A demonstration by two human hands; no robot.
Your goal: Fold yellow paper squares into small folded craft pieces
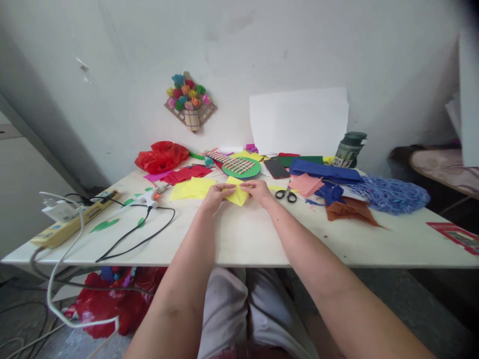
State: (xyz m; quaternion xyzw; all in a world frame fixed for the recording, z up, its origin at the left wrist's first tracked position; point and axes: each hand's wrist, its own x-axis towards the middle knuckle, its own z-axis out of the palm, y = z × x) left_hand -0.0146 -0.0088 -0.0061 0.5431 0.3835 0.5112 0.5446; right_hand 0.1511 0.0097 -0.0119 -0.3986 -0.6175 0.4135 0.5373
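Small yellow paper square (237, 195) pinched between both hands, lifted just off the white table (239, 239), in front of the green woven disc (241, 168). Left hand (216, 195) gripping the left edge with thumb over fingers; right hand (258, 190) nipping the top right edge the same way. Fingers of both closed on the sheet, not spread.

Probably very light and thin, limp if held by 1 corner, easy to crease and to tear; likely best taken by 2 opposite edges, as here, with dry fingertips and gentle pressure. Matte surface, so little risk of slipping.

Left of the green woven disc: more yellow sheets (191, 188) lying flat, red paper pieces (186, 174), a crumpled glossy red plastic bag (161, 155). Farther left, a hot glue gun (154, 195) with black cord and a long power strip (71, 222). Right of the disc: a dark phone (276, 168), black-handled scissors (286, 195), a pink paper square (306, 183), folded blue sheet (324, 171), brown scrap (350, 210), a heap of shredded blue paper strips (391, 195), a dark lidded jar (350, 148). Behind the disc, a white sheet (298, 122) leaning on the wall; above and left, a paper-flower basket decoration (190, 103) fixed to the wall.
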